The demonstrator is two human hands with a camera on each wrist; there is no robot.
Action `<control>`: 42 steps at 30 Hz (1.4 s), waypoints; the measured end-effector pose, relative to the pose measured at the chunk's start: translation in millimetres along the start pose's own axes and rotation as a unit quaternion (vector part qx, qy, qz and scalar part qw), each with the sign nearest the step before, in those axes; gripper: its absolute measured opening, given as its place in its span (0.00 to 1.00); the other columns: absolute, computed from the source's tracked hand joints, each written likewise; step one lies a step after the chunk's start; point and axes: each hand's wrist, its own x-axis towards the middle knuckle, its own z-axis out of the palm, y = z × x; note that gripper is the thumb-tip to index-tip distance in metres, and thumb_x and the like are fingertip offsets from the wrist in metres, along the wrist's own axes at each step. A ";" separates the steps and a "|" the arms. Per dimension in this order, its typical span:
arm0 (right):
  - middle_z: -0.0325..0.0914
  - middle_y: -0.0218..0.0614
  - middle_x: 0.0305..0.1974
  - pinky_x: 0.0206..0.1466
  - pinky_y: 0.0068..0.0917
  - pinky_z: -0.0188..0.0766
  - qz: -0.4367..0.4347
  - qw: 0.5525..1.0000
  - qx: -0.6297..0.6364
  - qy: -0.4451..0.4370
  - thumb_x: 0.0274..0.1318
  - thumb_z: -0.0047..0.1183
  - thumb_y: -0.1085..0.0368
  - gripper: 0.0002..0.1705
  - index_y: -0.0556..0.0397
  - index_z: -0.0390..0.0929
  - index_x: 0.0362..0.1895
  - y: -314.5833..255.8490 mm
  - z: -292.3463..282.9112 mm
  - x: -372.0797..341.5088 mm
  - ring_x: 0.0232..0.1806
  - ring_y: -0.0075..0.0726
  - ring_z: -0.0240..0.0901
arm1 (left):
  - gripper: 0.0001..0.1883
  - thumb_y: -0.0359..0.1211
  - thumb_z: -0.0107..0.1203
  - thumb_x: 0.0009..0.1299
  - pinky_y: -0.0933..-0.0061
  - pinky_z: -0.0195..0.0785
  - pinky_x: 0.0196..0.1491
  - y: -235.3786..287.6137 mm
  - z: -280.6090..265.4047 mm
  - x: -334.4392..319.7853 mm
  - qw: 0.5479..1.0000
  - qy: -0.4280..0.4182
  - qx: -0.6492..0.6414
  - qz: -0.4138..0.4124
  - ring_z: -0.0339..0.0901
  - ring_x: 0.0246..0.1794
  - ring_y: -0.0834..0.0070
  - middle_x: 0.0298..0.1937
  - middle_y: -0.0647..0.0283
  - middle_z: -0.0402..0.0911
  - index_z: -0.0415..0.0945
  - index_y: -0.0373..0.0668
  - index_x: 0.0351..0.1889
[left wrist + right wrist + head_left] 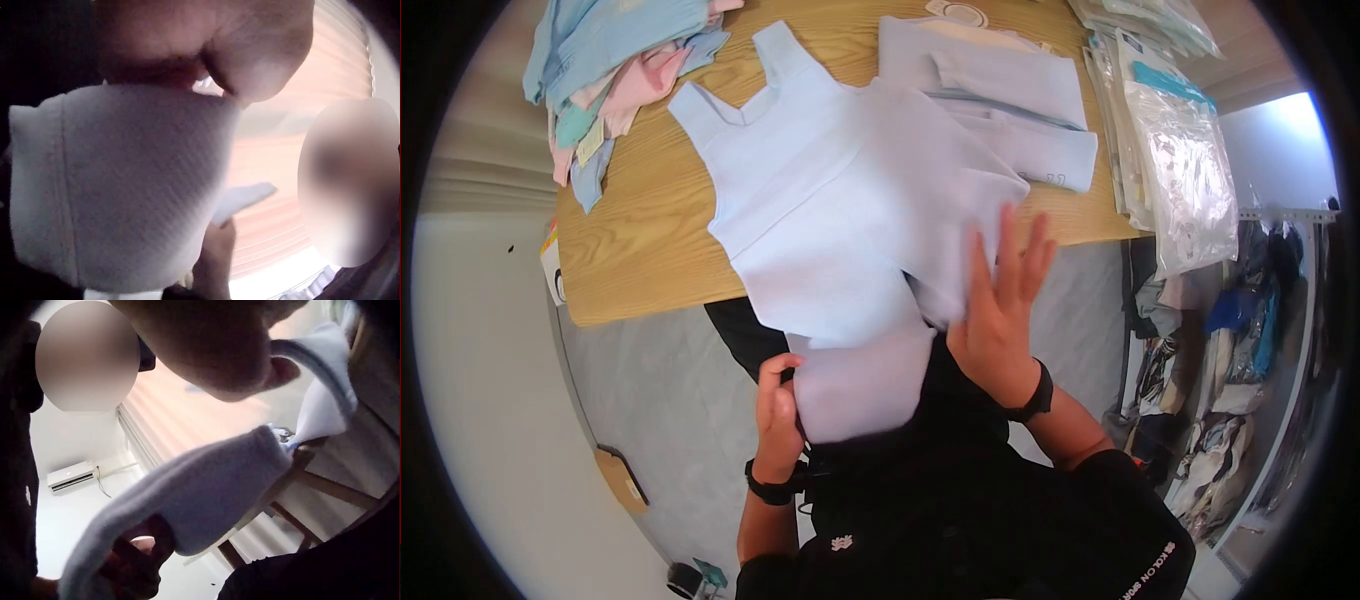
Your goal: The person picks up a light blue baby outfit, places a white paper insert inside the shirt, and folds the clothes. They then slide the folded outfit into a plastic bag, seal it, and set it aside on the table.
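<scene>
Head view: one romper, two hands, one gripping a leg

One pale blue sleeveless romper (810, 220), two shoulder straps, two legs. Upper body lies flat on one wooden table (640, 260), straps pointing away from the person; both legs come over the near edge toward the lap.

Left hand (778, 425): fingers curled, pinching the side of one leg end (865, 390), which hangs in front of the black shirt (960, 530). Left wrist view has that same leg end up close, one stitched seam across it.

Right hand (1000, 330): fingers straight and spread, gripping nothing, at the edge of the other leg. Blurred there, so can't tell whether it touches the cloth.

Two black wristbands, one on the left wrist (775, 490), one on the right (1035, 395).

Also on the table: one pile of blue, pink and green clothes (620, 60) at far left; one set of folded pale garments (1010, 90), at least two layers, partly under the romper; one stack of clear plastic packages (1185, 170) at right, overhanging the edge.

Off the table: one rack of clothes (1240, 330) at right. Right wrist view adds one white wall air conditioner (70, 477).
</scene>
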 end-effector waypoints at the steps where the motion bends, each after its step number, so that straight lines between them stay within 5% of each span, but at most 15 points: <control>1: 0.40 0.55 0.77 0.73 0.73 0.26 0.008 0.997 -0.026 -0.068 0.51 0.56 0.69 0.40 0.62 0.59 0.70 -1.7 7.4 3.5 0.79 0.70 0.26 | 0.29 0.40 0.44 0.78 0.72 0.69 0.53 6.4 2.0 -2.6 0.997 -0.039 -0.065 -0.012 0.77 0.52 0.70 0.55 0.49 0.78 0.53 0.36 0.73; 4: 0.45 0.53 0.76 0.72 0.74 0.29 0.025 0.990 0.092 -0.108 0.51 0.59 0.63 0.40 0.59 0.63 0.69 -7.9 5.8 13.2 0.78 0.72 0.32 | 0.30 0.46 0.40 0.78 0.67 0.67 0.59 18.6 -0.2 -4.9 0.992 -0.124 -0.020 -0.031 0.74 0.60 0.65 0.62 0.49 0.73 0.59 0.34 0.70; 5: 0.45 0.53 0.76 0.72 0.74 0.30 0.010 0.988 0.110 -0.108 0.50 0.60 0.62 0.41 0.58 0.62 0.69 -6.1 3.5 15.9 0.78 0.72 0.31 | 0.26 0.33 0.50 0.73 0.67 0.66 0.62 23.7 5.3 -5.7 0.985 -0.115 -0.122 -0.045 0.74 0.61 0.64 0.63 0.50 0.73 0.64 0.34 0.68; 8: 0.46 0.51 0.75 0.73 0.73 0.31 -0.017 0.987 0.134 -0.083 0.49 0.63 0.57 0.43 0.55 0.62 0.69 5.7 -3.3 22.6 0.78 0.70 0.33 | 0.33 0.17 0.56 0.61 0.68 0.66 0.62 29.9 18.5 -13.3 0.999 -0.017 0.024 -0.016 0.74 0.61 0.63 0.64 0.51 0.73 0.63 0.32 0.68; 9: 0.48 0.50 0.75 0.73 0.72 0.32 -0.016 0.991 0.120 -0.054 0.49 0.64 0.57 0.43 0.54 0.63 0.69 10.9 -2.7 28.8 0.78 0.69 0.35 | 0.36 0.09 0.57 0.49 0.69 0.69 0.57 32.3 33.1 -7.8 0.997 0.041 0.059 0.020 0.78 0.55 0.63 0.58 0.53 0.77 0.73 0.36 0.60; 12: 0.60 0.44 0.69 0.73 0.68 0.37 -0.009 0.996 0.091 -0.008 0.48 0.65 0.56 0.42 0.49 0.65 0.68 27.9 4.4 45.2 0.73 0.61 0.48 | 0.26 0.12 0.59 0.49 0.69 0.71 0.50 30.6 22.7 12.1 0.847 0.052 0.480 0.220 0.79 0.46 0.63 0.46 0.57 0.79 0.79 0.41 0.47; 13: 0.64 0.42 0.67 0.73 0.67 0.39 -0.008 0.996 0.085 0.001 0.47 0.66 0.56 0.41 0.48 0.66 0.67 32.3 6.9 50.5 0.71 0.58 0.53 | 0.16 0.16 0.62 0.51 0.64 0.69 0.50 27.6 22.0 13.8 0.850 0.085 0.480 0.201 0.76 0.46 0.60 0.42 0.57 0.75 0.79 0.43 0.35; 17: 0.77 0.34 0.46 0.71 0.60 0.49 0.008 0.993 0.103 -0.060 0.47 0.66 0.61 0.33 0.51 0.72 0.59 38.4 -1.9 61.3 0.55 0.47 0.68 | 0.08 0.26 0.62 0.57 0.51 0.61 0.61 32.9 11.4 24.8 0.779 0.171 0.488 0.355 0.69 0.58 0.55 0.47 0.53 0.72 0.74 0.41 0.32; 20: 0.78 0.33 0.36 0.62 0.45 0.63 0.036 0.967 0.243 -0.062 0.51 0.62 0.67 0.24 0.54 0.75 0.54 41.6 -0.2 55.7 0.45 0.38 0.72 | 0.07 0.28 0.60 0.60 0.48 0.60 0.62 51.7 5.7 29.7 0.763 0.189 0.438 0.435 0.73 0.53 0.57 0.44 0.55 0.74 0.71 0.41 0.29; 21: 0.77 0.33 0.34 0.57 0.39 0.66 0.088 0.934 0.342 -0.048 0.52 0.61 0.69 0.21 0.55 0.76 0.52 38.8 3.4 48.4 0.43 0.35 0.73 | 0.06 0.28 0.57 0.64 0.54 0.63 0.62 56.2 -3.0 28.7 0.791 0.146 0.421 0.419 0.77 0.46 0.65 0.44 0.58 0.76 0.69 0.41 0.31; 24: 0.77 0.31 0.33 0.44 0.24 0.69 0.201 0.850 0.487 0.020 0.56 0.57 0.72 0.16 0.55 0.76 0.50 27.8 15.5 30.8 0.39 0.28 0.73 | 0.05 0.28 0.53 0.68 0.68 0.68 0.56 60.8 -1.5 30.1 0.877 0.305 0.312 0.201 0.78 0.43 0.74 0.43 0.60 0.79 0.69 0.41 0.38; 25: 0.77 0.31 0.33 0.40 0.19 0.68 0.229 0.828 0.509 0.048 0.56 0.56 0.73 0.15 0.54 0.75 0.50 25.3 19.1 26.0 0.38 0.26 0.73 | 0.11 0.27 0.53 0.70 0.80 0.68 0.48 71.4 11.3 35.2 0.906 0.255 0.290 0.173 0.76 0.44 0.80 0.42 0.63 0.79 0.68 0.38 0.49; 34: 0.60 0.42 0.63 0.53 0.29 0.77 0.219 0.839 0.489 0.091 0.53 0.61 0.75 0.27 0.56 0.66 0.56 9.8 25.8 1.5 0.59 0.33 0.68 | 0.23 0.33 0.58 0.73 0.74 0.64 0.55 43.8 -10.4 61.0 0.900 0.264 0.335 0.096 0.72 0.53 0.76 0.54 0.57 0.74 0.63 0.36 0.61; 38: 0.64 0.42 0.61 0.53 0.29 0.76 0.232 0.806 0.543 0.039 0.54 0.61 0.75 0.38 0.53 0.57 0.66 18.2 28.9 -2.5 0.59 0.35 0.69 | 0.27 0.34 0.57 0.74 0.70 0.60 0.62 20.0 -3.8 59.4 0.918 0.295 0.226 0.141 0.69 0.58 0.73 0.58 0.54 0.71 0.58 0.37 0.66; 42: 0.71 0.42 0.57 0.54 0.28 0.74 0.240 0.758 0.607 -0.020 0.58 0.58 0.74 0.43 0.50 0.47 0.73 17.9 15.7 3.4 0.56 0.33 0.71 | 0.25 0.32 0.54 0.75 0.67 0.58 0.66 12.2 -5.0 49.1 0.959 0.273 0.063 0.032 0.67 0.62 0.71 0.60 0.52 0.71 0.56 0.36 0.65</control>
